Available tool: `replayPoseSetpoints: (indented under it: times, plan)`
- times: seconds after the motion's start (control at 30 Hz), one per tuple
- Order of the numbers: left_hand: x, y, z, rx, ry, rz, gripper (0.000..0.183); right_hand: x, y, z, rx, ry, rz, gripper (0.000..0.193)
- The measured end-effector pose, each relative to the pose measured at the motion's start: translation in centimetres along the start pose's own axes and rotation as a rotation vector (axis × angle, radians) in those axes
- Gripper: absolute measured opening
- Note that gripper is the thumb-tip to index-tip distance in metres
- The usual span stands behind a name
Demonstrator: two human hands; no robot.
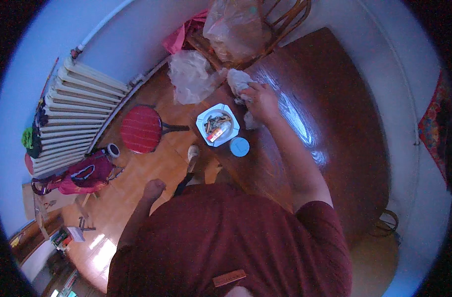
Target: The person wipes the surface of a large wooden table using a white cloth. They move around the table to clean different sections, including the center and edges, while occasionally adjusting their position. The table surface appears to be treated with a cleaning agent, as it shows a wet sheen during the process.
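My right hand (261,101) reaches across the dark brown table (344,128), its fingers closed on a crumpled white cloth (239,79). The cloth lies against the tabletop near the table's far left edge. Closer to me stands a white square ashtray (201,123) with cigarette butts and a small orange-and-white item in it. Beside it, toward me, is a round pale blue lid or tin (239,147). A small whitish patch beneath my right wrist is partly hidden. My left hand (154,189) hangs low at my left side, away from the table, curled and seemingly holding nothing.
Left of the table is a round red stool (142,129). A white radiator (80,104) lines the wall, with a dark pink bag (87,173) below it. Beyond the table's far left edge, a chair (295,17) carries plastic bags (233,29); another bag (189,74) hangs nearby.
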State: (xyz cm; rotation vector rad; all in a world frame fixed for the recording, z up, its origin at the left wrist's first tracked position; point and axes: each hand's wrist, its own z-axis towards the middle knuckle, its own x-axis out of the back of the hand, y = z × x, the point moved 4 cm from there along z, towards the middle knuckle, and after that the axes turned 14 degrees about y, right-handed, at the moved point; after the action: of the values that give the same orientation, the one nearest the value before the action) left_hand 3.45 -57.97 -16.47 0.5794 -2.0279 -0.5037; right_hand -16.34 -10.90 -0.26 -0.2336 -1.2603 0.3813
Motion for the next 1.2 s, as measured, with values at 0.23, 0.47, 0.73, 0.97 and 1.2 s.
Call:
replayPoseSetpoints:
  times: [0.23, 0.47, 0.73, 0.97, 1.2]
  plan:
    - [-0.5, -0.5, 1.2, 0.105, 0.066, -0.054, 0.026, 3.5, 3.7, -11.8, -0.04, 0.004, 0.006, 0.037]
    - [-1.3, 0.3, -0.5, -0.01, 0.062, 0.006, 0.022, 5.7, 3.6, -18.1, -0.161, -0.031, -0.135, 0.038]
    - [0.7, 0.0, 1.1, -0.247, 0.045, 0.176, 0.018, -0.1, -1.0, -0.3, -0.023, -0.027, 0.033, 0.033]
    - [0.3, 3.2, 1.5, -0.023, 0.116, -0.006, 0.019, 6.3, 3.5, -17.9, -0.189, 0.022, -0.113, 0.031]
    - [-1.9, 0.7, 0.7, -0.152, -0.02, 0.145, 0.028, 3.9, 4.7, -14.4, -0.35, 0.077, -0.037, 0.039]
